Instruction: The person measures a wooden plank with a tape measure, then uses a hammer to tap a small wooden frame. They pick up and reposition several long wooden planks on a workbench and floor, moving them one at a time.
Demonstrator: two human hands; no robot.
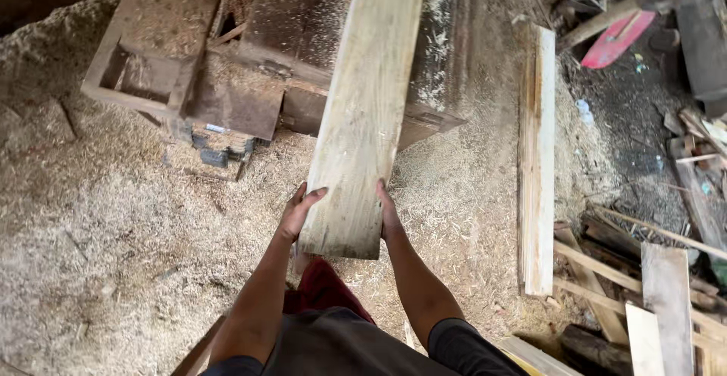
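Across a sawdust-covered floor, a dusty woodworking machine stands at upper left, its bed coated in shavings. At centre, a long pale plank runs from the person's waist up over the machine's top. The left hand grips the plank's left edge near its close end, thumb laid on the face; the right hand presses flat against the right edge. Further right, stacked boards lie on the sawdust, with scrap timber piled at the lower right corner.
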